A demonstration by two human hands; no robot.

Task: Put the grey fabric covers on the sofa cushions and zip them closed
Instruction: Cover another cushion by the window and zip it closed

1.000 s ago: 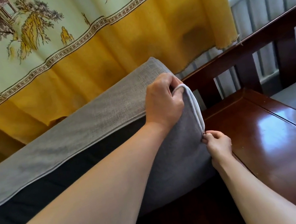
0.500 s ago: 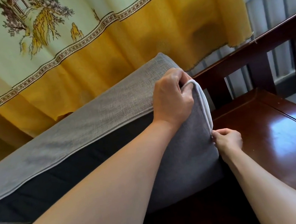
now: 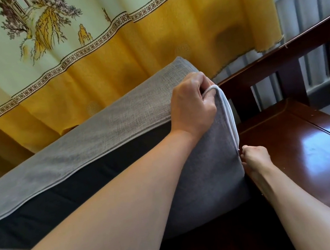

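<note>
Since a second ago little has shifted: the grey cover has stayed tipped up on its long edge, my left grip has kept its hold at the top corner, and my right has stayed at the seam below it. That cushion runs from about 9 o'clock up to the centre of my view, with its near corner standing on the dark wooden seat and its top leaning against the yellow curtain. Along the lower side a dark band shows under the pale piping, which I take for the inner cushion where the cover is not yet closed. My left hand curls over the corner at about 1 o'clock from centre, fingers tucked round the piped edge. My right hand, at about 4 o'clock, has its fingertips pressed together at the seam; I judge they pinch the zip pull, though the pull itself is too small to make out. To do this well I would keep the left grip pulling the corner taut, so the two edges lie close ahead of the slider, and draw the right steadily along the seam line, not away from it. Corners are where fabric bunches and teeth catch, so I would ease round slowly and smooth any fold clear first.
</note>
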